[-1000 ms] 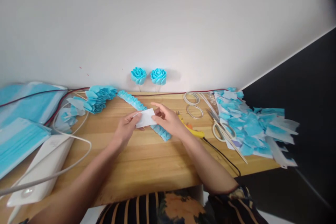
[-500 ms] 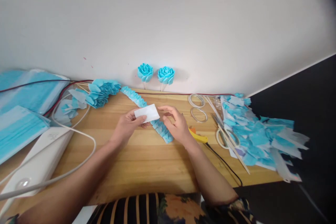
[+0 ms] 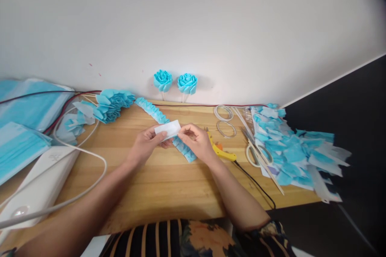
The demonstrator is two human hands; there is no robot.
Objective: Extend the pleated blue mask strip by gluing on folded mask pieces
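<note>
Holding a white rectangular sheet [image 3: 169, 128]
Our left hand [image 3: 146, 143] is gripping its left end; our right hand [image 3: 196, 141] is pinching its right edge.

Soft light, faint shadows on wall [image 3: 193, 24], dark upper-right corner.

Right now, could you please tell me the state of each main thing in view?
White piece: held in the left hand
Right hand: pinching the piece's right end
Pleated blue strip: lying, partly covered
Two blue flowers: upright
Other blue flowers: lying down
Yellow tool: lying down
Scissors: lying partly under sticks
Blue scraps: heaped
</note>
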